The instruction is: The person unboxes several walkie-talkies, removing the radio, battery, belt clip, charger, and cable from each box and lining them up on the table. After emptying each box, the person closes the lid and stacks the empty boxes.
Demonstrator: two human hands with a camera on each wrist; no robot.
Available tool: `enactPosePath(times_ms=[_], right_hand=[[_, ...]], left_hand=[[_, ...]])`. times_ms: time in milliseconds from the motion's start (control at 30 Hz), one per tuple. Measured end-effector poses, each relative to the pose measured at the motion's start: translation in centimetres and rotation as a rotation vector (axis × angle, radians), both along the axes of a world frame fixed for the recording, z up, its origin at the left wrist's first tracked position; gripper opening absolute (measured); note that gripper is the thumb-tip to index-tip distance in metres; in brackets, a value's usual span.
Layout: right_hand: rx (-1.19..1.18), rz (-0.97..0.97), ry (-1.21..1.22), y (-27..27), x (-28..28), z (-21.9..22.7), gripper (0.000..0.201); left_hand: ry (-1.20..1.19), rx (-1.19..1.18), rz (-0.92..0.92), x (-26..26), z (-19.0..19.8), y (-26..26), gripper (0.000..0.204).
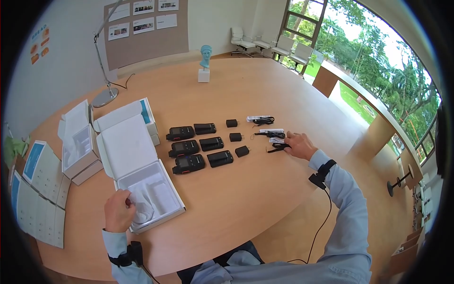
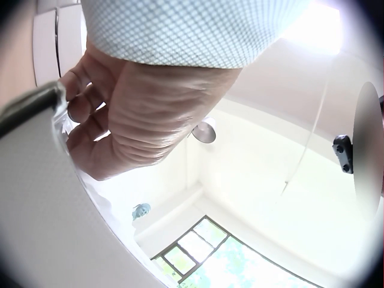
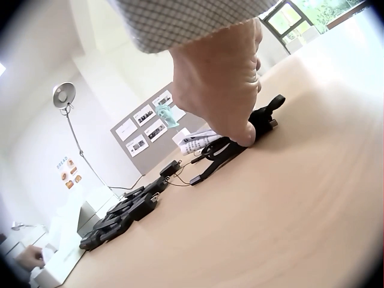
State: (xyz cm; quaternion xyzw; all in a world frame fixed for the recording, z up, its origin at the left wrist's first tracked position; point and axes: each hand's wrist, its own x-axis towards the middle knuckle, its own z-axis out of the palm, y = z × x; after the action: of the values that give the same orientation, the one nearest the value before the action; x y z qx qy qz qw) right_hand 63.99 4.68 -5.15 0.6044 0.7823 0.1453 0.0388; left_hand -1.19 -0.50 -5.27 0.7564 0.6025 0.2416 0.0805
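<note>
At the near left, my left hand (image 1: 119, 211) pinches a crumpled translucent plastic bag (image 1: 143, 209) inside an open white box (image 1: 176, 201). Its curled fingers (image 2: 99, 141) show close to the box edge in the left wrist view. Over on the right, my right hand (image 1: 301, 146) holds the nearest bundled black cable (image 1: 278, 147) down at the tabletop, fingertips around it. The same cable (image 3: 217, 165) spreads out beneath that hand in the right wrist view. Two more cable bundles with white labels, the far one (image 1: 264, 120) included, lie just beyond.
Three black handheld radios (image 1: 189, 164), three black battery packs (image 1: 220, 158) and three power adapters (image 1: 242, 151) lie in columns mid-table. More white boxes (image 1: 78, 146) stand left. A desk lamp (image 1: 105, 97) and a blue bust (image 1: 205, 57) stand farther back.
</note>
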Motion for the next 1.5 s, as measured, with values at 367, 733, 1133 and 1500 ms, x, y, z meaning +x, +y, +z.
enactPosePath(times_ms=[367,733,1133,1500], right_hand=[[-0.130,-0.070,0.232,1.5,-0.5,0.5,0.049],[-0.134,0.009,0.354,2.7,-0.5,0.0,0.052],[-0.208,0.027,0.396,2.4,-1.1,-0.3,0.047],[-0.206,-0.041,0.410,2.2,-1.4,-0.6,0.050]], left_hand=[[-0.016,-0.004,0.017,0.1,0.0,0.0,0.021],[-0.052,-0.006,0.019,0.1,0.0,0.0,0.026],[-0.061,-0.017,0.019,0.2,0.2,0.0,0.031],[-0.059,-0.019,0.021,0.4,0.3,0.0,0.032]])
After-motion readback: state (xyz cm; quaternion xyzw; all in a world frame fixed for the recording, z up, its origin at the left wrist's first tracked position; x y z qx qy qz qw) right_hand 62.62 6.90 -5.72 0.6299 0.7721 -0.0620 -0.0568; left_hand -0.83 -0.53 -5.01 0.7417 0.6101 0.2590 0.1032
